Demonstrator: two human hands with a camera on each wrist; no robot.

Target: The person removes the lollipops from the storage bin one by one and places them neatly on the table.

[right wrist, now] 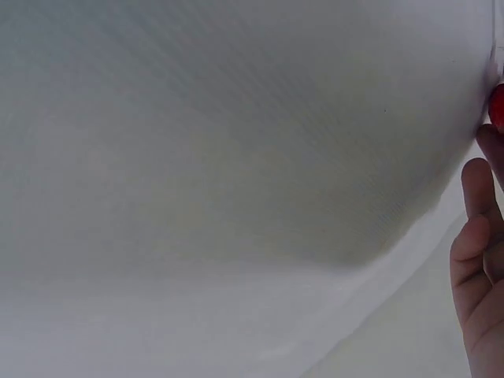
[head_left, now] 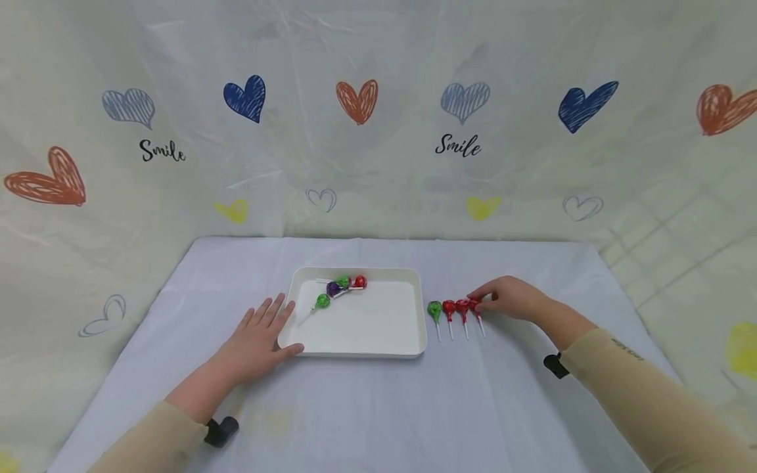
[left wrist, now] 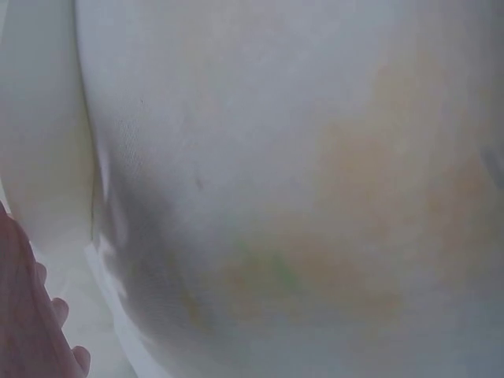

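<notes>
My left hand (head_left: 255, 341) lies with its fingers spread at the left edge of a white tray (head_left: 367, 328), thumb at the front corner. Inside the tray's upper left are two green lollipops (head_left: 322, 301), a purple lollipop (head_left: 333, 289) and a red lollipop (head_left: 361, 282). Right of the tray, a green lollipop (head_left: 434, 309) and red lollipops (head_left: 449, 307) stand in a row, sticks toward me. My right hand (head_left: 517, 301) pinches the head of the rightmost red lollipop (head_left: 474, 305) between thumb and finger. In the right wrist view, that red head (right wrist: 498, 107) shows only at the edge.
A white cloth (head_left: 378, 407) covers the table. Behind it hangs a pale backdrop (head_left: 402, 184) printed with hearts and the word Smile. A black wrist strap piece (head_left: 221, 431) sits by my left sleeve, and another strap piece (head_left: 556, 366) by my right.
</notes>
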